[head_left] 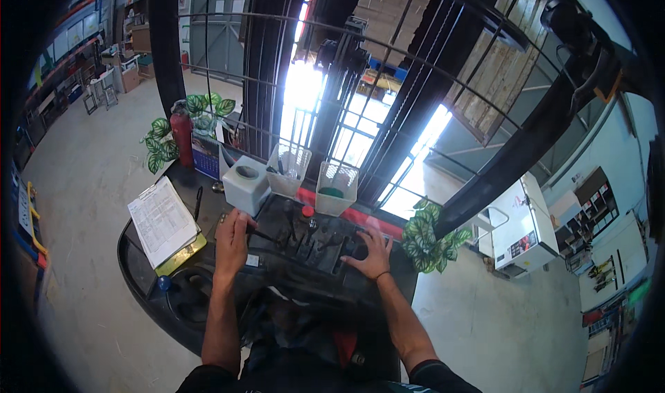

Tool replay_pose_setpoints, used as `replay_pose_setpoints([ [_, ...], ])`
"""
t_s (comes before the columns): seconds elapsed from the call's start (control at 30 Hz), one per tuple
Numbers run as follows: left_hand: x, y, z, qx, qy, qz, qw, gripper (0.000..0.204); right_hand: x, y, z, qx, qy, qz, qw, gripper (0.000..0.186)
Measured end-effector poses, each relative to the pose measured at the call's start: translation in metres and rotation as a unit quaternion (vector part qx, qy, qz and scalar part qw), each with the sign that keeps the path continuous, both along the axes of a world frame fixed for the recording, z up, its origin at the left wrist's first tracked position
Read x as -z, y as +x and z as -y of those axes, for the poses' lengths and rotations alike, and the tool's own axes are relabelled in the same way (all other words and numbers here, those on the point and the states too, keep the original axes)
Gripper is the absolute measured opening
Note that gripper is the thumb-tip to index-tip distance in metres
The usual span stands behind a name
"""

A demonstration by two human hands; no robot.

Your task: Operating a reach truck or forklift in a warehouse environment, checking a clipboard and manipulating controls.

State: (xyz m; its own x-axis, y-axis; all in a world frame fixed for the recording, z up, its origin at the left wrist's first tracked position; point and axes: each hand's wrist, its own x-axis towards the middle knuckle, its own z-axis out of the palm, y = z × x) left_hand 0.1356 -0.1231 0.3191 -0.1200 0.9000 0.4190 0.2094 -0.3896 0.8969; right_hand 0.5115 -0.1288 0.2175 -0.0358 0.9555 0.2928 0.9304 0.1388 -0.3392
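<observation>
My left hand (233, 244) is at the dark dashboard (277, 216), just below a white tissue box (247, 185). Its fingers are drawn together, and a thin dark rod (267, 237) sticks out beside the thumb; what the fingers hold is hidden. My right hand (373, 256) lies on the dashboard's right part, thumb and fingers spread, nothing in it. Several dark levers (312, 242) stand between the two hands. Behind them are a red knob (308, 212) and two white mesh baskets, the left one (291, 170) with slim items, the right one (337, 187) with something green.
A clipboard with papers (163, 220) lies left, above a steering wheel with a blue knob (164, 283). A red fire extinguisher (181, 135) and a calendar (206, 156) stand behind it. Leafy plants (433, 237) flank the dashboard. A bar grille and dark mast (332, 95) rise ahead.
</observation>
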Motion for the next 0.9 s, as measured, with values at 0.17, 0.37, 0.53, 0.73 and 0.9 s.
replay_pose_setpoints([
  [0.17, -0.003, 0.009, 0.013, -0.031, 0.004, 0.03, 0.999, 0.023, 0.002, -0.002, 0.009, 0.014, -0.014, 0.008, 1.0, 0.095],
  [0.37, 0.001, 0.008, 0.02, -0.055, 0.002, 0.0, 0.998, 0.032, 0.014, -0.011, 0.011, 0.012, 0.0, 0.014, 1.0, 0.089],
  [0.53, -0.003, 0.017, 0.014, -0.067, 0.036, -0.053, 0.996, 0.074, 0.009, -0.009, -0.007, 0.021, 0.011, 0.041, 0.999, 0.083],
  [0.73, -0.005, 0.023, 0.016, -0.085, 0.023, -0.064, 0.994, 0.081, 0.009, -0.007, -0.008, 0.019, 0.012, 0.03, 0.999, 0.08],
  [0.9, -0.007, 0.036, 0.016, -0.101, 0.022, -0.074, 0.992, 0.081, 0.011, 0.001, -0.006, 0.019, 0.003, 0.03, 0.999, 0.083],
])
